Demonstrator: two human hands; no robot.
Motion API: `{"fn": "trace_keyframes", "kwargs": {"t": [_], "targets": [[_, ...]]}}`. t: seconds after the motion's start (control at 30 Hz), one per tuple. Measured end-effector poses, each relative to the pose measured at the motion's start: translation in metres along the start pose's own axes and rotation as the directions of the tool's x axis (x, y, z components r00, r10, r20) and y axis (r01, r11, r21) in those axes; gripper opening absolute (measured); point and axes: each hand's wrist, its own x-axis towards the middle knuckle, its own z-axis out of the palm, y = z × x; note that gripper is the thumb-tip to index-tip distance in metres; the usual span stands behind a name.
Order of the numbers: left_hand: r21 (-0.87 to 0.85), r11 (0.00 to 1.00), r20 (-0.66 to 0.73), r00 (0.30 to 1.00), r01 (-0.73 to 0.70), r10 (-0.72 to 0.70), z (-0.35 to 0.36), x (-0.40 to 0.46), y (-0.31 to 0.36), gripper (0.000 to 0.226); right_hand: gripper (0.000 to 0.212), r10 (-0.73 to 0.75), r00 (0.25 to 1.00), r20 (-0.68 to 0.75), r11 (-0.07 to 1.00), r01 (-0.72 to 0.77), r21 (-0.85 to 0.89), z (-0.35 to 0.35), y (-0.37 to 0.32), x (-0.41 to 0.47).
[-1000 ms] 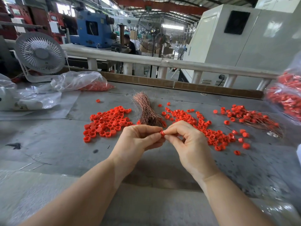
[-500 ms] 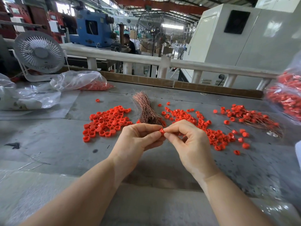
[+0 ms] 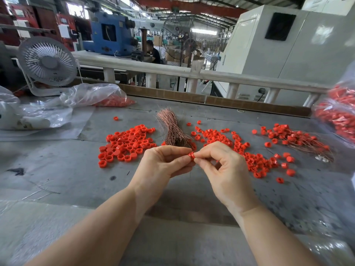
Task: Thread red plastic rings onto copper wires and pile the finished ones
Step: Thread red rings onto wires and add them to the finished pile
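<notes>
2 hands barely shift since 1 s ago: left hand (image 3: 165, 162) and right hand (image 3: 221, 166) fingers keep pinching 1 ring (image 3: 191, 155) above the worktop (image 3: 57, 179). Wire hardly visible; threading looks unfinished, pile (image 3: 299, 140) waits far right.

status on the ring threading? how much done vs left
Done: a pile of threaded rings with wires trailing lies at the right of the table. In hand: the left hand and right hand pinch one red ring between them. Left: most of it, going by the copper wire bundle and two heaps of loose rings beside it.
</notes>
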Motion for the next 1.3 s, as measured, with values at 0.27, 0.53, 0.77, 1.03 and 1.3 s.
{"fn": "trace_keyframes", "kwargs": {"t": [0.27,0.53,0.77,1.03,1.3], "targets": [[0.001,0.999,-0.003,0.999,-0.037,0.037,-0.0004,-0.0008,-0.0005,0.021,0.004,-0.023,1.0,-0.005,0.998,0.023,0.052,0.0004,0.001,-0.0002],[-0.043,0.999,0.019,1.0,0.012,-0.011,-0.0005,-0.0006,0.0002,0.021,0.007,-0.026,1.0,-0.008,0.997,0.027,0.066,-0.0004,0.0007,-0.0002],[-0.022,1.0,0.008,1.0,-0.01,0.01,0.0,-0.0009,0.0003,0.018,0.007,-0.013,1.0,-0.006,0.998,0.014,0.062,0.001,0.0028,-0.0005],[0.096,0.992,0.005,0.997,-0.081,0.081,0.0003,-0.003,0.0018,0.016,0.007,-0.014,1.0,0.023,0.997,0.012,0.075,0.0008,0.0025,-0.0007],[0.105,0.993,0.018,0.999,-0.046,0.044,-0.0007,-0.0027,0.0025,0.019,0.006,-0.012,0.997,0.072,1.0,0.01,0.027,-0.0017,-0.0026,-0.0011]]}}
